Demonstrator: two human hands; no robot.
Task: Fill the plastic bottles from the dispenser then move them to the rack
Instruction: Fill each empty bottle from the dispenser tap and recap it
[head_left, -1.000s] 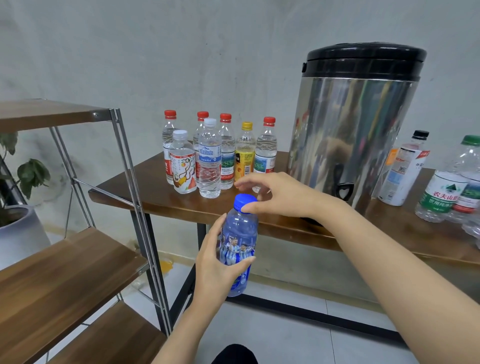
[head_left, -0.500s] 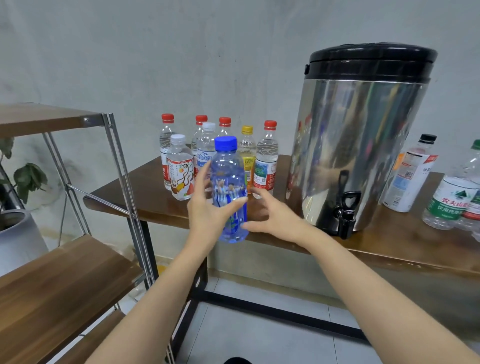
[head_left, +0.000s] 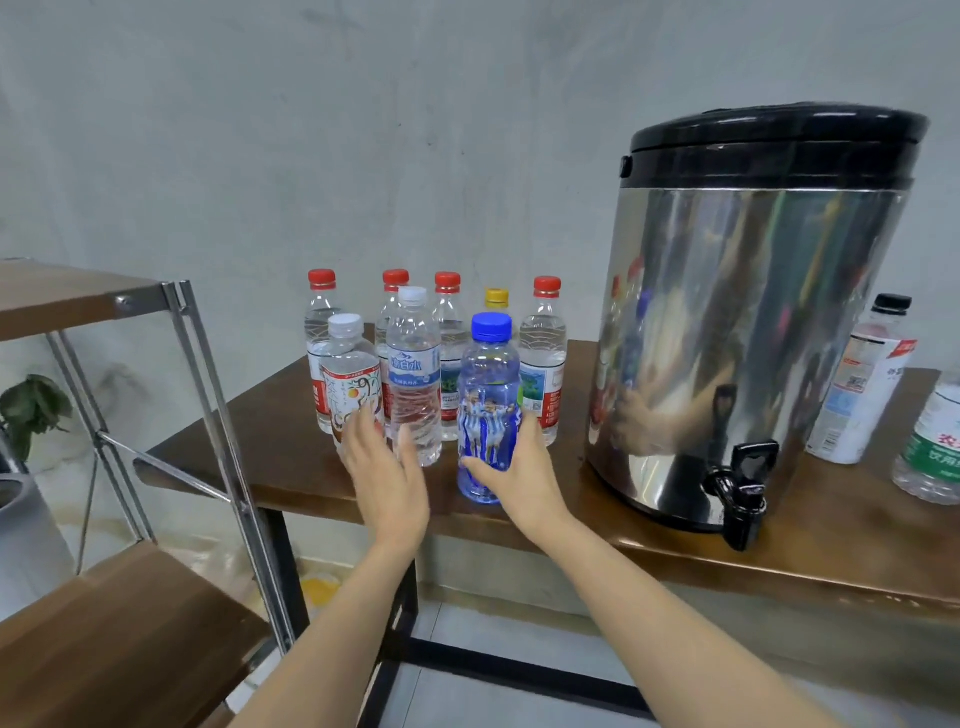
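Note:
A blue-capped bottle (head_left: 488, 395) with a blue picture label stands upright on the wooden table (head_left: 779, 551), in front of several capped clear bottles (head_left: 414, 374). My right hand (head_left: 511, 475) grips its lower body from the right. To the bottle's left, my left hand (head_left: 384, 473) is off it, fingers straight, just in front of the clear bottles. The steel dispenser (head_left: 748, 322) with a black lid stands to the right, its black tap (head_left: 737, 488) over the table's front edge. The wooden rack (head_left: 114, 623) with a metal frame is at the left.
More bottles stand right of the dispenser: a white-labelled one with a black cap (head_left: 862, 384) and a green-labelled one (head_left: 935, 441) at the frame edge. A potted plant (head_left: 31, 415) sits behind the rack. Tiled floor lies under the table.
The blue-capped bottle rose from below the table edge and now stands on the table. My left hand let go of it and my right hand took hold of its lower part.

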